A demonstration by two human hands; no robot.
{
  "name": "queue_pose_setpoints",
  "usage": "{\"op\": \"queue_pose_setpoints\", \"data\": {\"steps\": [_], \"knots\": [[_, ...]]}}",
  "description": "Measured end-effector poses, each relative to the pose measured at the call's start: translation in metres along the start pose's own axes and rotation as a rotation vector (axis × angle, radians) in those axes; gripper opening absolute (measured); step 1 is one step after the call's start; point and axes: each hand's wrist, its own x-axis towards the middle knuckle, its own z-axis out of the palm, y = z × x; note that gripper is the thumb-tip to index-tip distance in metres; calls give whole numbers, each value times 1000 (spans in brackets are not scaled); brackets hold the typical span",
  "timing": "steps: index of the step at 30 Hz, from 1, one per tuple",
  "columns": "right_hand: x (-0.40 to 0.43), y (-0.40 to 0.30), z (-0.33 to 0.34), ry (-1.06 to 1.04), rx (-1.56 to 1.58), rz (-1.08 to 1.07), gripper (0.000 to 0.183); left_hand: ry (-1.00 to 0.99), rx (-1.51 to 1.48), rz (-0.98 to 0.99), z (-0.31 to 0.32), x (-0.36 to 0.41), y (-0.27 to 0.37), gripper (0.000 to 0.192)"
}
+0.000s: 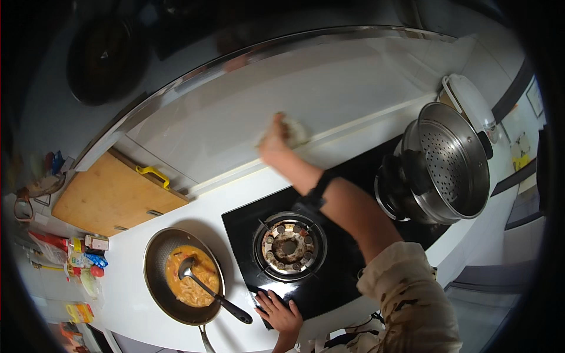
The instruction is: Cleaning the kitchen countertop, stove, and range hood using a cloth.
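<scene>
My right hand is stretched across the gas cooktop to the wall panel. It holds a pale cloth against the panel, low down; both are blurred. A dark band circles that wrist. My left hand lies flat with its fingers apart on the front left corner of the black glass, holding nothing. Just behind it is the bare left burner, its metal stained brown. To the left, a frying pan on the white counter contains orange-yellow food with pieces in it, and a black-handled ladle rests inside.
A steel steamer pot with a perforated insert occupies the cooktop's right side. Behind it stands a white appliance. A wooden board leans at the back left, near a yellow handle. Packets crowd the left end. A metal-edged hood overhangs.
</scene>
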Motion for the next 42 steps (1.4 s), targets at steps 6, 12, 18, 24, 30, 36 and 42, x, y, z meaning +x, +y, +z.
{"op": "queue_pose_setpoints", "data": {"steps": [6,12,18,24,30,36,42], "knots": [[-24,14,-11,-54,184,-31,36,30,-8,9,7,-1,5,68],[-18,44,124,36,646,218,43,28,37,-57,-2,0,-11,70],[-13,28,72,656,3255,1720,57,-71,-6,-95,1,3,-17,70],[-43,-33,-51,-91,3708,660,71,-34,42,-110,3,-2,-25,70],[-105,-41,-129,-519,4085,-201,71,-19,-61,-118,0,-2,-19,68],[-111,17,-90,983,3285,743,73,42,-114,-114,-3,-3,-19,68],[-130,80,26,1349,3290,1050,48,66,-153,-69,-2,-1,-16,68]]}}
